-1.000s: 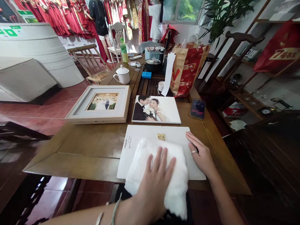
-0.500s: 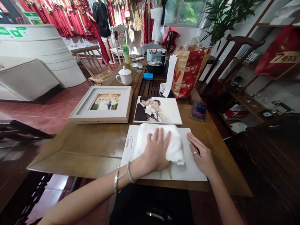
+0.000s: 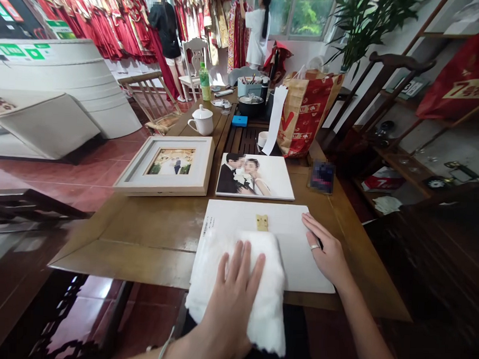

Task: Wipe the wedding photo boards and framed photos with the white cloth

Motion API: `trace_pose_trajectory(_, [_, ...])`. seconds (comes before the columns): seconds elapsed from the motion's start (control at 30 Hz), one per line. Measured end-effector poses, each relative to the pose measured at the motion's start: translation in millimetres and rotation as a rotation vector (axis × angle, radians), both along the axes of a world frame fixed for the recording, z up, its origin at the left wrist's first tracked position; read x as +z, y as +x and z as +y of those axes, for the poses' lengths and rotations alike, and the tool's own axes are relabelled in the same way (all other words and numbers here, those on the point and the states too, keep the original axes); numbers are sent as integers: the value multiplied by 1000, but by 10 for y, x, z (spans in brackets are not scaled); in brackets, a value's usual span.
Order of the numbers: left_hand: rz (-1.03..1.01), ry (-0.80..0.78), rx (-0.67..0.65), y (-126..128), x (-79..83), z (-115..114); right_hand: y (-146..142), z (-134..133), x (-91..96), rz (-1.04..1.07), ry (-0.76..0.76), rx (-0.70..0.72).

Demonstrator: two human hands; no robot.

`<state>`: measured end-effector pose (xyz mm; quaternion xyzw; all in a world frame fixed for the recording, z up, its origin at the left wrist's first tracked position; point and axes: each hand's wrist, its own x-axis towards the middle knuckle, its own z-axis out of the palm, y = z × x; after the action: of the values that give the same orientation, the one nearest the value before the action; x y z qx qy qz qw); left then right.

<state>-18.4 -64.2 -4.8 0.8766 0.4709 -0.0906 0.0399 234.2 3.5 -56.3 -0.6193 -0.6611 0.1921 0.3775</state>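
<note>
A flat white album (image 3: 288, 240) with a small gold clasp lies at the near edge of the wooden table (image 3: 149, 239). My left hand (image 3: 232, 290) presses flat, fingers stretched out, on a fluffy white cloth (image 3: 238, 285) that covers the album's near half and hangs over the table edge. On the album's right edge rests my right hand (image 3: 326, 252), palm down with its fingers extended and a ring on one finger.
Behind the album lie a wedding photo panel (image 3: 255, 176) and a framed picture (image 3: 168, 165). Farther back stand a white lidded cup (image 3: 202, 120), a tea tray, a red and tan paper bag (image 3: 306, 111) and a small card (image 3: 322, 177). Two people stand by hanging red garments.
My left hand has dragged the cloth from the album's far edge back to the near edge, uncovering the gold clasp. The right hand has stayed in place.
</note>
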Motion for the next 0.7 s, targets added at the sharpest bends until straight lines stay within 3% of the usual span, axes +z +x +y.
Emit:
trace_pose_trajectory(0.1, [-49, -18, -19, -62, -40, -163, 0, -5, 5, 7, 0, -1])
trace_pose_trajectory(0.17, [-78, -43, -28, -52, -16, -132, 1, -3, 4, 9, 3, 1])
trace_pose_trajectory(0.27, [-84, -58, -4, 21, 65, 103, 4, 5, -2, 1, 2, 2])
trace_pose_trajectory(0.4, [-61, -75, 26, 118, 159, 606, 7, 15, 3, -9, 0, 7])
trace_pose_trajectory(0.53, [-102, 38, 75, 134, 147, 1024, 5, 20, 18, 0, -3, 9])
trace_pose_trajectory(0.63, [-113, 122, 81, 121, 93, 1110, 5, 21, 16, 5, 0, 9])
trace_pose_trajectory(0.7, [-99, 120, 78, 110, 52, 1024, 9, 21, 5, 6, 7, 11])
